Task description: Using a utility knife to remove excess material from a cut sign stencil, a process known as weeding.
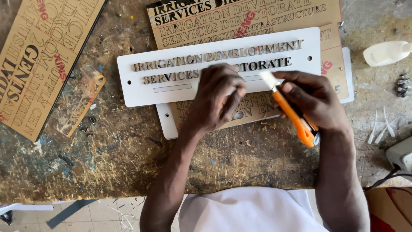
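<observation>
A white rectangular sign plate [146, 92] with raised metallic letters lies on the worn workbench. My left hand [216, 96] rests fingers-down on the plate's lower middle, pressing on it. My right hand [315, 101] grips an orange utility knife [294, 116], its blade end pointing up-left at the plate's lower edge, close to my left fingertips. Under the plate lies another white plate [166, 122] with brown paper-covered lettering.
Brown paper-faced letter sheets lie at top centre [240, 19] and far left [38, 56]. A white squeeze bottle [386, 52] lies at the right, with white plastic strips [382, 129] below it and a grey device with a cable [401, 154]. A clear strip [86, 99] sits left.
</observation>
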